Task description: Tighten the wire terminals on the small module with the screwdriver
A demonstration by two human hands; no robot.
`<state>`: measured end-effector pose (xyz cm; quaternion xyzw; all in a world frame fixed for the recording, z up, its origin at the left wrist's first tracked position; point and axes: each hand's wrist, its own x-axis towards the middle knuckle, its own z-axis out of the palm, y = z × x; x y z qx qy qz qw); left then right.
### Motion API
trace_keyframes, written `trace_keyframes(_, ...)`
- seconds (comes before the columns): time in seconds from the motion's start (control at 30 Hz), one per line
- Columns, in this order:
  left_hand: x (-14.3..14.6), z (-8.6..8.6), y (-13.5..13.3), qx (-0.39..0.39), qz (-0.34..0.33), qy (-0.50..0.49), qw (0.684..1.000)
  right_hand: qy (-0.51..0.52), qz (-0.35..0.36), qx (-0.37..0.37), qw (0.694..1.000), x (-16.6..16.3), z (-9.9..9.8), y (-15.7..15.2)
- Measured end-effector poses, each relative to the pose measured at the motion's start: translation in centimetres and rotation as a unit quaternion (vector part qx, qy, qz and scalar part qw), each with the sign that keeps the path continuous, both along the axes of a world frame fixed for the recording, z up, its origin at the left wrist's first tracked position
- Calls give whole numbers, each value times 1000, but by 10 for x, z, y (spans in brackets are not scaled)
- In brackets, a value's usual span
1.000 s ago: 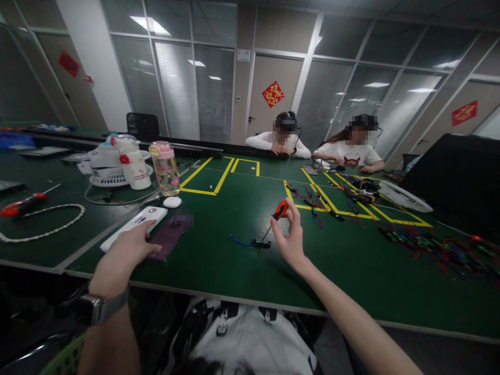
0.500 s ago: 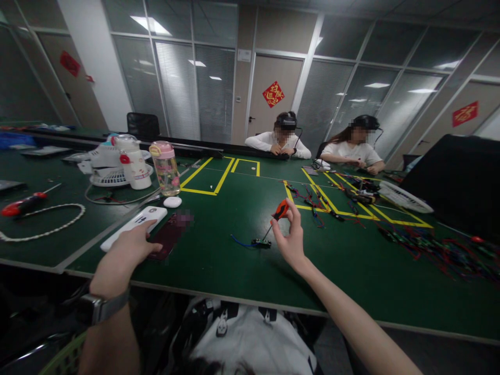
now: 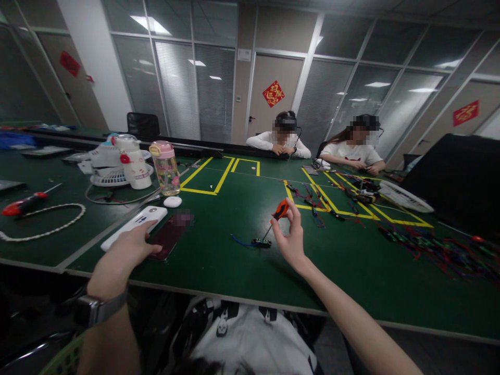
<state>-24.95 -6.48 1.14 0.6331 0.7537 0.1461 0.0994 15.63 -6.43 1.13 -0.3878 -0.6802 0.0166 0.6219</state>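
My right hand [image 3: 289, 235] pinches the orange and black handle of a screwdriver [image 3: 280, 209]. The shaft slants down to a small green circuit board [image 3: 261, 242] on the table, its tip at or close to the board. A blue wire [image 3: 242, 241] trails left from that board. On the left, my left hand [image 3: 127, 249] lies with its fingers over a white power bank [image 3: 150, 214] and its thumb apart, at the edge of a dark red phone [image 3: 174, 235]. The fingertips are partly hidden.
A white earbud case [image 3: 172, 202], pink-lidded bottle [image 3: 167, 169] and white bottle [image 3: 136, 166] stand beyond my left hand. Another screwdriver [image 3: 24, 204] lies far left. Wired boards [image 3: 437, 250] are heaped at right, near yellow tape [image 3: 344, 212]. Two people [image 3: 279, 140] sit opposite.
My left wrist has shifted very slightly, and the phone's screen is seen a little differently. My right hand, the screwdriver and the board stay in place.
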Motion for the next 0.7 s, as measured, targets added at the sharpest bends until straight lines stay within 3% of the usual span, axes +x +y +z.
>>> trace_keyframes(0.2,-22,-24,13,33,-37,-2,999,-2,-6,6,1000,-1,1,0)
trace_keyframes(0.33,-37,-34,21,-7,-54,-26,998,-2,-4,7,1000,-1,0,0)
trace_keyframes(0.7,-31,-28,17,3,-43,0,999,5,-3,24,1000,3,-7,4)
